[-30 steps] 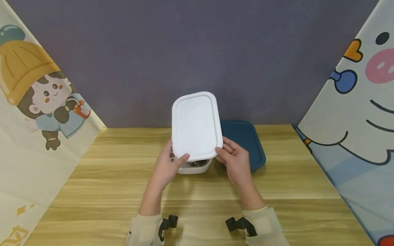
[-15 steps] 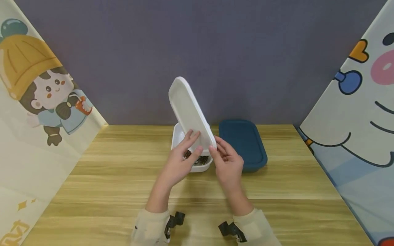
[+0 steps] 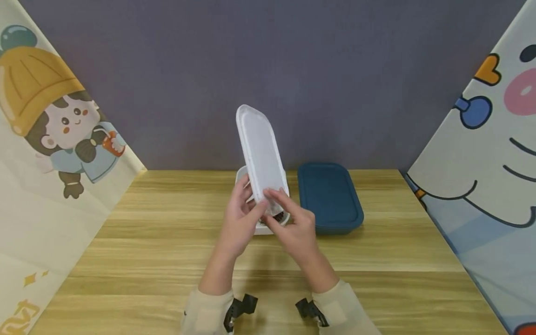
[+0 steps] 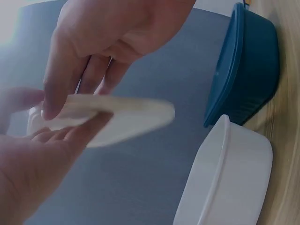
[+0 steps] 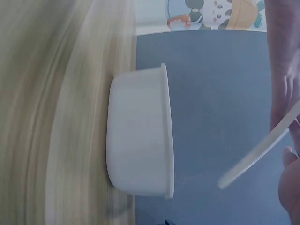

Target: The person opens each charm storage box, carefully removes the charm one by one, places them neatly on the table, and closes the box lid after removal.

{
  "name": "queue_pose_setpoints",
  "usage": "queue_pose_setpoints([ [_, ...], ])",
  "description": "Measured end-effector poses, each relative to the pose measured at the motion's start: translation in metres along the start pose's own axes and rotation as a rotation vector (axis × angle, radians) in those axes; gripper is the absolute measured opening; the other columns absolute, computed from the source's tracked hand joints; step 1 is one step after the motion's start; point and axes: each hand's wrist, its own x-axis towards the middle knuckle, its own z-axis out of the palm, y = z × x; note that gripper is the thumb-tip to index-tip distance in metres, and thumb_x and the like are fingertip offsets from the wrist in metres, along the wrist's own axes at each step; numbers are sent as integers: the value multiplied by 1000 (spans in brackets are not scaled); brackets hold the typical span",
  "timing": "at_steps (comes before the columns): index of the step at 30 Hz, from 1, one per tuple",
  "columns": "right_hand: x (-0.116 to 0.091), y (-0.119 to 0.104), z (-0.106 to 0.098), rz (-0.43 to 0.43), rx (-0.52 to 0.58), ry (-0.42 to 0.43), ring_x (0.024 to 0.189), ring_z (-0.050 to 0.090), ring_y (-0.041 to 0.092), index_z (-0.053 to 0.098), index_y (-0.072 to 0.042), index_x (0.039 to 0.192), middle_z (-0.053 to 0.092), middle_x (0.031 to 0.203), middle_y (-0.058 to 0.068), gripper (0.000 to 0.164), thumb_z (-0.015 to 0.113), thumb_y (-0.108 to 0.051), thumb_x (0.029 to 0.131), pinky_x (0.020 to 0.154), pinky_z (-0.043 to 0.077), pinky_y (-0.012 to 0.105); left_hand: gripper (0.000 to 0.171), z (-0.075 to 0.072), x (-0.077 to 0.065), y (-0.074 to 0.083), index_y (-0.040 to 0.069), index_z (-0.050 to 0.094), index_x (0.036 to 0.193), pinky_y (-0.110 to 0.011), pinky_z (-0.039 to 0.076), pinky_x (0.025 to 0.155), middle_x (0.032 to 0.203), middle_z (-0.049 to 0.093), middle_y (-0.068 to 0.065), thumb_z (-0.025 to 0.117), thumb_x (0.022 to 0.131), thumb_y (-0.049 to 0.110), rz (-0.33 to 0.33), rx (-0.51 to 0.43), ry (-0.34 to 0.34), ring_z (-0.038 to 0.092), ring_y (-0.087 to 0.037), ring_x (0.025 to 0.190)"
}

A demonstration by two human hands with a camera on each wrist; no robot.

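Note:
Over an uncovered white box (image 5: 138,133), both hands hold a white rectangular lid (image 3: 263,151), tipped steeply up in the head view. My left hand (image 3: 237,221) grips its lower left edge, fingers behind and thumb at the near corner. With thumb and fingertips, my right hand (image 3: 298,228) pinches the near lower end. The fingertips of both hands nearly meet there. Small dark bits (image 3: 279,217) show inside the box below; lid and hands hide most of its inside. In the left wrist view the lid stands apart from the box's rim.
Just right of the white box stands a dark blue box (image 3: 331,197) with its lid on. Both rest on a wood-grain table (image 3: 167,260) before a grey back wall (image 3: 326,83). Cartoon-printed panels (image 3: 67,195) flank the table.
The lid, first showing its broad face, was turned on edge to the left, then swung to face right. The right hand moved left along its lower end; the left hand shifted to its left edge.

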Motion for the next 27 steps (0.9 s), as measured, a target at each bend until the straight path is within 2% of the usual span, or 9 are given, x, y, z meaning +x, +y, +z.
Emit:
queue_pose_setpoints([
  [3,1,2,-2,-50,-54,-27,112,78,27,74,2,130,79,121,20,60,91,10,73,120,47,52,68,-2,0,0,10,29,167,-38,64,96,161,49,-24,49,104,-5,-48,-74,35,60,-43,137],
  [5,1,4,-4,-74,-86,-36,113,78,27,72,2,133,78,124,20,67,94,8,70,121,43,59,68,-3,0,1,8,28,167,-34,64,93,161,49,-24,46,103,-8,-67,-122,42,61,-40,137],
  [8,1,6,-8,-83,-145,-51,126,73,25,69,1,138,74,133,20,74,97,0,69,124,37,65,68,-5,1,4,7,29,166,-33,65,90,160,50,-25,42,101,-10,-77,-187,72,66,-32,130],
  [10,1,8,-12,-83,-184,-60,139,64,28,67,2,140,70,140,21,76,98,-5,70,126,32,68,68,-9,2,6,6,29,166,-34,66,89,159,50,-27,41,102,-11,-72,-205,92,70,-26,123],
  [14,0,10,-22,-22,-258,-52,154,44,44,63,3,143,55,158,24,80,98,-19,75,127,26,72,65,-19,2,10,8,33,166,-37,67,85,154,53,-31,42,104,-10,-60,-236,150,76,-18,107],
  [18,-1,11,-29,142,-300,-74,160,30,47,53,-2,155,36,171,22,92,97,-25,77,123,31,73,62,-31,0,11,8,37,165,-37,67,84,150,59,-27,42,106,-10,-63,-247,236,78,-16,100],
  [21,-1,11,-28,217,-286,-108,158,36,44,47,-3,160,39,170,20,99,98,-19,76,120,40,68,58,-41,-2,11,7,39,163,-37,67,85,146,64,-22,43,107,-8,-84,-235,307,78,-15,99],
  [24,-1,10,-19,169,-272,-133,152,47,43,49,2,157,49,163,23,97,98,-14,75,115,49,61,54,-52,-4,9,6,43,162,-35,67,85,145,65,-22,44,109,-5,-113,-182,379,79,-12,99],
  [27,0,8,-6,72,-300,-155,147,53,45,53,7,151,53,157,28,93,99,-14,73,109,54,57,53,-66,-8,8,6,42,162,-30,66,86,151,59,-24,46,110,-2,-151,-52,410,77,-7,101],
])
